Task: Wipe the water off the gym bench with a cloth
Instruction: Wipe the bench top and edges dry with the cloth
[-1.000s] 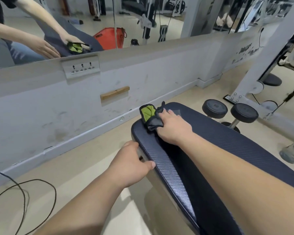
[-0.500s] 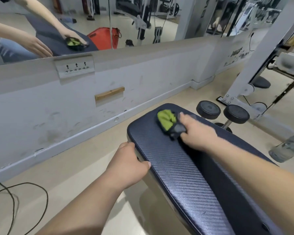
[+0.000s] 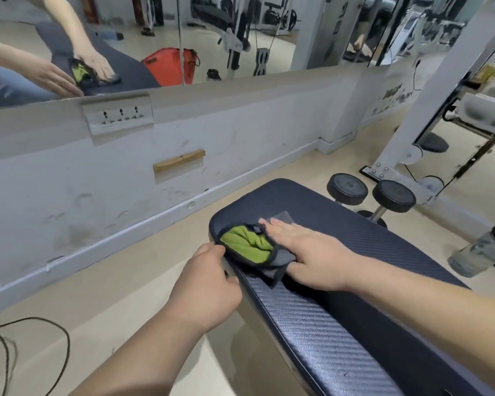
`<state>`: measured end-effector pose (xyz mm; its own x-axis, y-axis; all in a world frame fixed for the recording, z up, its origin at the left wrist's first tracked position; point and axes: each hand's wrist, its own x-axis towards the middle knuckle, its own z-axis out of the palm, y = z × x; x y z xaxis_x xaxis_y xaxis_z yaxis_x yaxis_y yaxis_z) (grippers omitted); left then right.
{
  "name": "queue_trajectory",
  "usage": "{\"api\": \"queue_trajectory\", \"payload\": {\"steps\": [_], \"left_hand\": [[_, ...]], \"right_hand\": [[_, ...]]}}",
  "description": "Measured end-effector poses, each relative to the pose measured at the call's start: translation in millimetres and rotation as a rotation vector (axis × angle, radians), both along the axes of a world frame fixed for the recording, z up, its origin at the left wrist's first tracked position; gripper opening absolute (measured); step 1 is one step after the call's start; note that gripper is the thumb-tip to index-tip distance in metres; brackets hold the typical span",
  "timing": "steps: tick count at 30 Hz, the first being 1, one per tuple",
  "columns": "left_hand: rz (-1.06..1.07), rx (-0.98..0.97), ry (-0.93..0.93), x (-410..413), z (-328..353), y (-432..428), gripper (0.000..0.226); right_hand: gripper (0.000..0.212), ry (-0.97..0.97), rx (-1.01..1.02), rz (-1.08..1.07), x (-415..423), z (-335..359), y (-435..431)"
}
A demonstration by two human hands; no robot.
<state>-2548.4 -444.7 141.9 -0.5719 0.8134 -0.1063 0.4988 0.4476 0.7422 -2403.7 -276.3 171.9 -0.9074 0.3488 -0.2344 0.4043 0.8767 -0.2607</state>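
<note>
The cloth, green on its upturned fold and grey beneath, lies bunched at the near-left corner of the dark blue bench, close to the pad's rounded end. Your right hand lies flat on it, fingers stretched out and pressing the grey part to the pad rather than gripping, while your left hand curls loosely around the bench's left edge just beside the cloth. A clear water bottle stands on the floor past the bench's right side.

Person: left hand and right hand bare; both forearms bare, no sleeves, rings, watch or gloves visible, entering from 6 and 4 o'clock.
</note>
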Motion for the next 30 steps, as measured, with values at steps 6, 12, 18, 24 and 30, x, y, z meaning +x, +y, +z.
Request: {"api": "queue_trajectory", "payload": {"steps": [6,12,18,24,30], "left_hand": [[-0.034,0.004,-0.027,2,1,0,0.035],[-0.034,-0.036,0.013,3,5,3,0.017],[-0.027,-0.122,0.064,6,14,2,0.018],[-0.113,-0.136,0.128,22,23,4,0.008],[-0.203,-0.136,0.162,42,24,14,0.017]], "right_hand": [[0.063,0.085,0.099,-0.476,-65,-10,75],[0.069,0.055,0.077,-0.316,-50,-8,27],[0.076,0.043,-0.004,-0.027,51,-2,-56],[0.075,0.051,0.064,-0.355,32,1,10],[0.073,0.037,0.021,-0.365,31,-7,-5]]}}
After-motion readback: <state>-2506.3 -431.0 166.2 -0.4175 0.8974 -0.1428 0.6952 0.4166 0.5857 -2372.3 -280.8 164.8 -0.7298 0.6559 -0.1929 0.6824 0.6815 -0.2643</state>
